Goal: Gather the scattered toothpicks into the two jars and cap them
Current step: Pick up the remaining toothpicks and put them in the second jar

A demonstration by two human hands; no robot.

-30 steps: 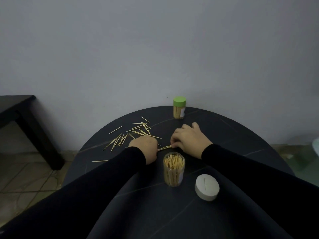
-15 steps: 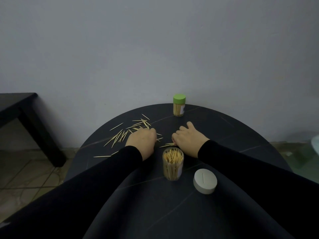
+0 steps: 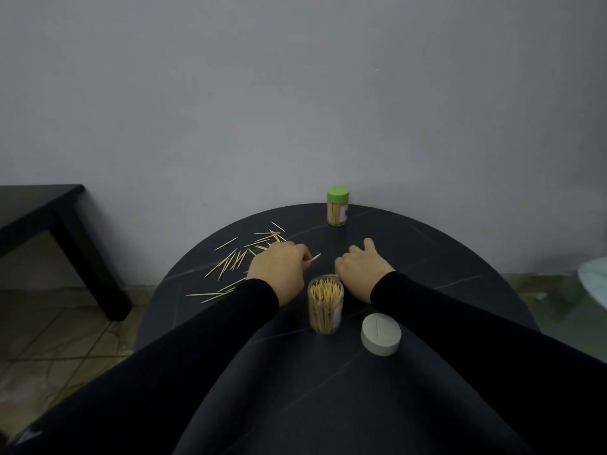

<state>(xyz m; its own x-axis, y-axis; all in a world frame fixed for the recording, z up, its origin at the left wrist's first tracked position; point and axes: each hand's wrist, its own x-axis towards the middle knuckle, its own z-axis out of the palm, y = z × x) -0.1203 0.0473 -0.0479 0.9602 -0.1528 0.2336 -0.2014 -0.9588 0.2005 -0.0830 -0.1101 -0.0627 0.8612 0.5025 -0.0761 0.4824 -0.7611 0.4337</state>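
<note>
My left hand [image 3: 277, 270] has drawn back from the scattered toothpicks [image 3: 239, 257] beyond the open jar [image 3: 325, 303], its grip closed on a toothpick; my right hand [image 3: 361, 270] has parted from it, curled, contents hidden. Next, I judge, into the jar.

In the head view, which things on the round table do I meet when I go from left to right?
Scattered toothpicks → left hand → open jar → right hand → white cap. The green-capped jar is left out, since it overlaps the open jar.
</note>
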